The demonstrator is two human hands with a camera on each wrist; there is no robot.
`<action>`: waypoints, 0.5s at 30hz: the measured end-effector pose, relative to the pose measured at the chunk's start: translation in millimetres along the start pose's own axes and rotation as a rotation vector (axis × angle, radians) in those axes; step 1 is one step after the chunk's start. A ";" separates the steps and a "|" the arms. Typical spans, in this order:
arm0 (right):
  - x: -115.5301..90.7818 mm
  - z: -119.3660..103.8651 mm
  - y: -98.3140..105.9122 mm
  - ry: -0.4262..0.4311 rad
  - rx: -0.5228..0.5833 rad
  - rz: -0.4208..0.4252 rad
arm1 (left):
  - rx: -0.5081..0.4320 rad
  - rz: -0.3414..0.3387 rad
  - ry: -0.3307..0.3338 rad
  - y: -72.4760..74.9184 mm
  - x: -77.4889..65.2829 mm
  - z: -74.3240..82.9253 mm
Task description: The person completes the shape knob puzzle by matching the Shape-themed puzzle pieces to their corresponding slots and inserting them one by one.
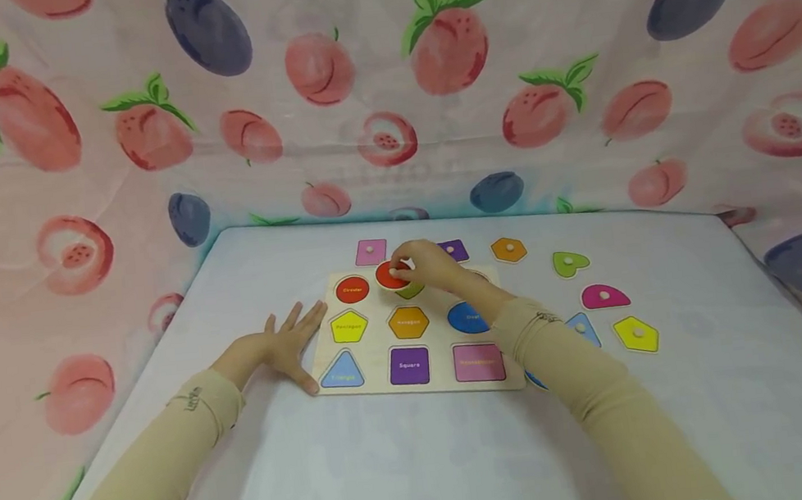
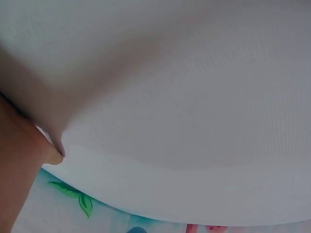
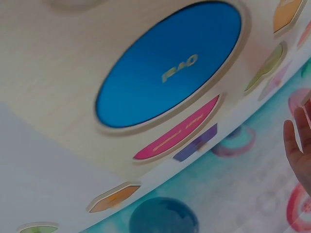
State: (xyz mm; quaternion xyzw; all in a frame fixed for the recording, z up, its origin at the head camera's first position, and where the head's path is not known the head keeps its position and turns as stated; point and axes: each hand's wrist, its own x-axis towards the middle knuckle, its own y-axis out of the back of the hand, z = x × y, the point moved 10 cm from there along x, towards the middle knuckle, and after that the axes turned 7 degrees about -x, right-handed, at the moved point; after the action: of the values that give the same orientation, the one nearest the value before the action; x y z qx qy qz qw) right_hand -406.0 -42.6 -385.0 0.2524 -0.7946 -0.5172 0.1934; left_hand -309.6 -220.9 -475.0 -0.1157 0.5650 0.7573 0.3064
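Note:
In the head view my right hand (image 1: 428, 263) pinches a red round puzzle piece (image 1: 391, 276) by its knob, over the top row of a wooden shape board (image 1: 374, 355). The piece partly covers a green recess (image 1: 411, 290) and sits just right of the red circular recess (image 1: 352, 290). At the board's left edge, my left hand (image 1: 286, 348) is spread, with fingertips and thumb at the edge. In the right wrist view, the blue oval recess (image 3: 170, 68) and the pink recess (image 3: 180, 131) show close up; fingers (image 3: 293, 145) appear at the right border.
Knobbed pieces lie behind and right of the board: a pink rectangle (image 1: 371, 252), purple square (image 1: 455, 250), orange hexagon (image 1: 508, 250), green heart (image 1: 569, 264), magenta half-round (image 1: 605, 296), yellow pentagon (image 1: 636, 334) and blue triangle (image 1: 583, 329). My right sleeve (image 1: 570, 363) partly hides a blue piece.

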 end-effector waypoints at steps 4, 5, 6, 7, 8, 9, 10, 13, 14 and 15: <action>10.6 -11.7 -11.4 -0.007 -0.019 -0.037 | -0.007 -0.002 -0.003 -0.5 -0.3 -2.3; 12.9 -14.3 -14.4 -0.009 -0.024 -0.044 | -0.003 -0.007 -0.001 -1.4 -0.2 -3.6; 15.0 -17.4 -16.9 -0.008 -0.032 -0.049 | -0.010 -0.005 -0.008 -1.5 -0.4 -4.1; 17.1 -20.4 -18.9 -0.005 -0.041 -0.050 | -0.007 -0.009 -0.007 -2.3 -0.5 -5.0; 19.0 -23.4 -20.7 -0.002 -0.051 -0.053 | -0.002 -0.009 -0.011 -2.7 -0.6 -5.4; 20.9 -26.3 -22.2 0.002 -0.064 -0.054 | 0.006 -0.014 -0.009 -3.2 -0.6 -6.1; 22.6 -29.5 -23.3 0.007 -0.074 -0.054 | 0.006 -0.014 -0.013 -3.2 -0.7 -5.8; 28.1 -37.5 -26.0 0.018 -0.093 -0.058 | 0.005 -0.017 -0.018 -1.9 -1.4 -3.8; 30.0 -39.6 -26.9 0.017 -0.094 -0.063 | 0.007 -0.017 -0.016 -1.1 -1.9 -3.0; 32.0 -41.3 -27.8 0.014 -0.090 -0.065 | 0.010 -0.018 -0.012 -0.6 -2.5 -2.7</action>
State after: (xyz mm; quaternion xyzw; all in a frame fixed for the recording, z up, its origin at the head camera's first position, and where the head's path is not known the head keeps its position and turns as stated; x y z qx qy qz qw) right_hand -402.5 -101.1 -393.0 0.2729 -0.7606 -0.5565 0.1932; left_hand -307.7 -224.1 -475.1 -0.1149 0.5661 0.7522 0.3171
